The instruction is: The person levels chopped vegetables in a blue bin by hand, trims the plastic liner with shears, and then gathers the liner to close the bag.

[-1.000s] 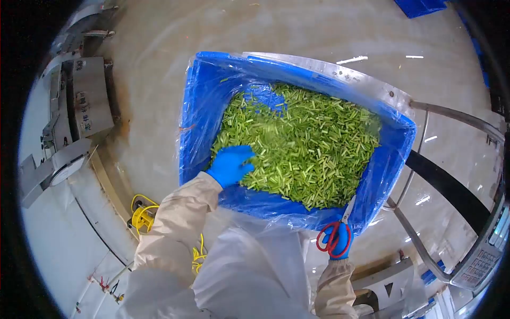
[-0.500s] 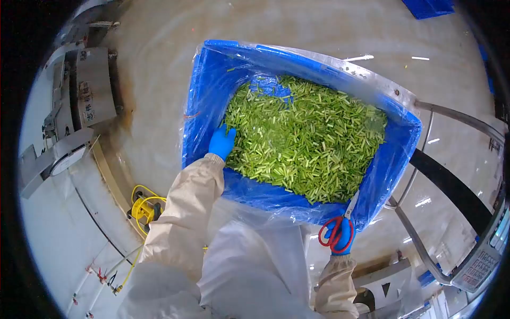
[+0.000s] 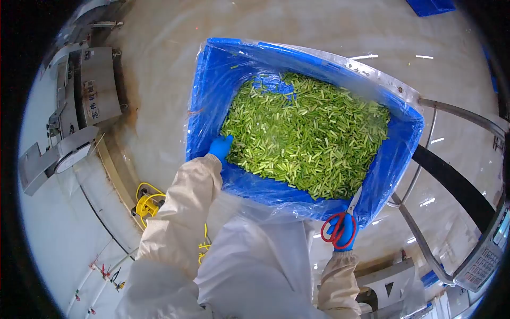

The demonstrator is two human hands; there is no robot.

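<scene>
Short cut green stems (image 3: 308,138) fill the bottom of a blue crate (image 3: 197,114) lined with clear plastic film. My left hand (image 3: 219,148), in a blue glove, is inside the crate at the left edge of the stems. One digit points toward the stems while the other fingers look curled, and what they hold, if anything, is hidden. At the crate's near right corner, my right hand (image 3: 346,236), also gloved in blue, grips scissors (image 3: 333,227) by their red handles. The metal blades point up and right, over the film-covered rim.
A metal frame with a rail (image 3: 467,114) stands right of the crate, beside a display panel with printed labels (image 3: 481,266). A yellow cable reel (image 3: 147,204) sits on the floor at left, near grey machinery (image 3: 98,85). Another blue crate (image 3: 430,6) shows at top right.
My left hand has moved slightly down along the crate's left side, and its fingers look more drawn in. My right hand still holds the scissors. The whole view has shifted slightly.
</scene>
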